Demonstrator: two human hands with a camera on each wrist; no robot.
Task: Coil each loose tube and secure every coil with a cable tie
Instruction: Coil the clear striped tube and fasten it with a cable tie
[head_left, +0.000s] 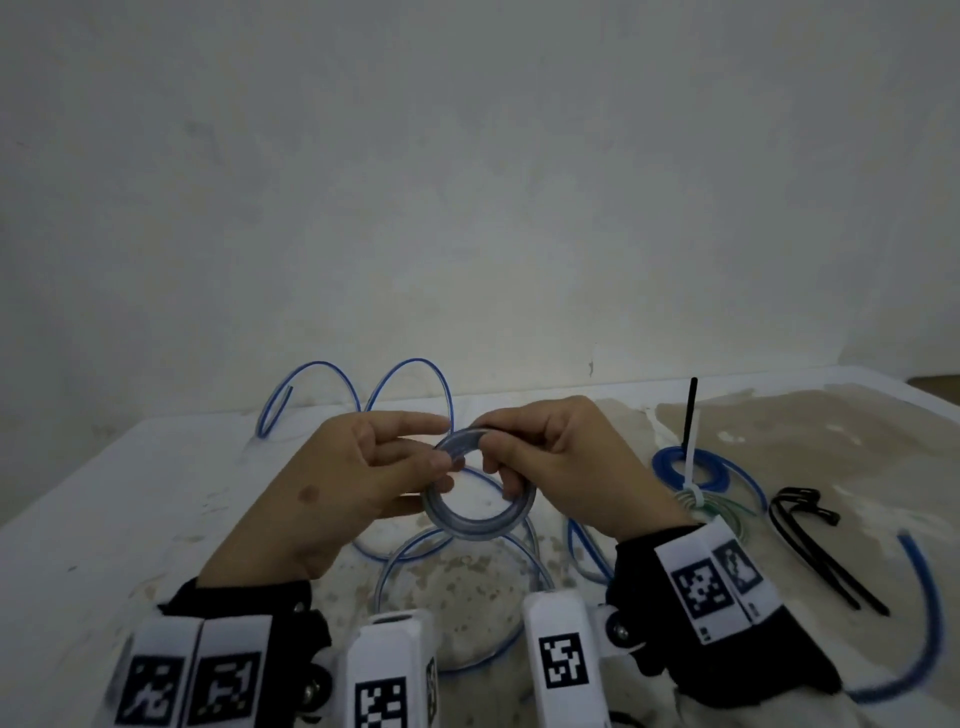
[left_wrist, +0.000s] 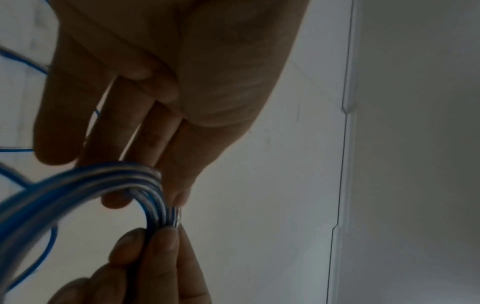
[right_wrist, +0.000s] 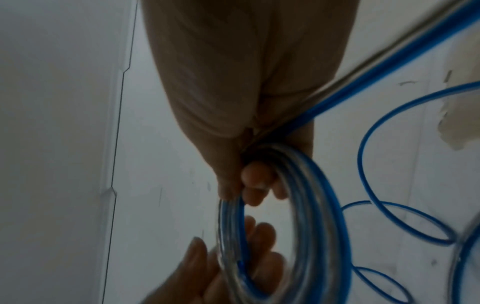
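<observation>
Head view: both hands up over the middle of the white stained desk (head_left: 93, 499), holding a small coil of clear blue-striped tube (head_left: 478, 493) between them. Left hand (head_left: 332, 483) pinches the coil's left side, thumb and fingers curled onto it. Right hand (head_left: 566, 462) grips the top right of the coil, fingers curled through the ring. Coil is held off the desk, ring face roughly toward the camera.

Left wrist view: left hand's fingertips (left_wrist: 179, 197) touch the bundled turns where several strands run side by side; the other hand's fingers pinch the same bundle just below.

Right wrist view: right hand's fingers (right_wrist: 255, 181) hook round the top of the coil, one strand runs off taut to the upper right.

Loose remainder of the tube (head_left: 457, 587) lies in wide loops on the desk under the hands; more loops stand up at the far left (head_left: 363, 395).

Right of the hands: a finished blue coil (head_left: 691, 467) cinched by a white cable tie (head_left: 690, 457), tail sticking up, with a black tie tail (head_left: 693, 402) above it. Further right, spare black cable ties (head_left: 810, 540) lie bent on the desk. Another blue tube (head_left: 924, 613) curves along the near right edge.
</observation>
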